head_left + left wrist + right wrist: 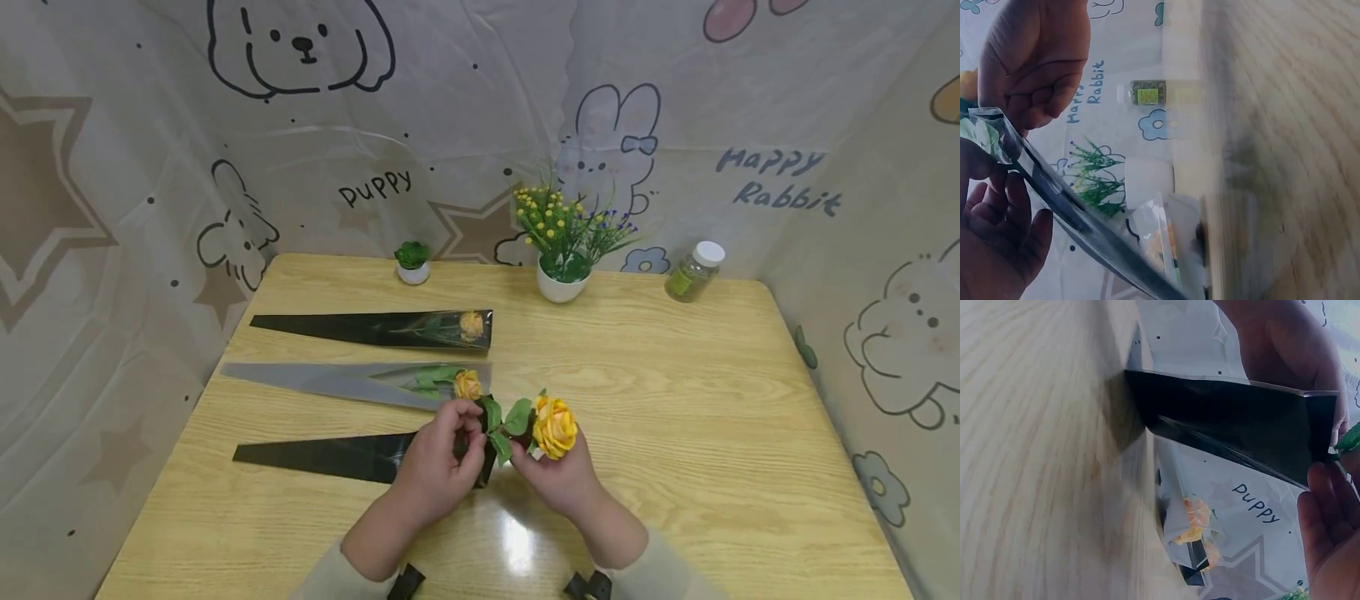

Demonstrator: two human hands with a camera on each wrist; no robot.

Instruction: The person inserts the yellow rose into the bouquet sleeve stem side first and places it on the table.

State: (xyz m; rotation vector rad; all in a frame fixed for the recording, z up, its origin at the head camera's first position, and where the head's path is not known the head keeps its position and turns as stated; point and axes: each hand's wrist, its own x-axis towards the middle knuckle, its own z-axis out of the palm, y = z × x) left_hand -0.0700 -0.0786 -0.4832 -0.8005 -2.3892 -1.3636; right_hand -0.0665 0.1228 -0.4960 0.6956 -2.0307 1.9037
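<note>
My left hand (pixel 438 467) grips the wide end of a long black flower sleeve (pixel 330 457) that narrows to a point at the left. In the right wrist view the sleeve (pixel 1235 419) slants up from the table, its wide end raised. Just right of its mouth, my right hand (pixel 564 483) pinches an artificial yellow rose (pixel 556 427) below the bloom. Green leaves (pixel 517 417) lie between the two hands, toward the sleeve's mouth. The lower stem is hidden by the left hand and the sleeve.
Beyond the hands lie a grey sleeve (pixel 300 377) and a black sleeve (pixel 322 327), each with a yellow rose inside. Along the back stand a small succulent (pixel 412 254), a potted flowering plant (pixel 562 287) and a lidded jar (pixel 692 277). Printed cloth hangs around the table.
</note>
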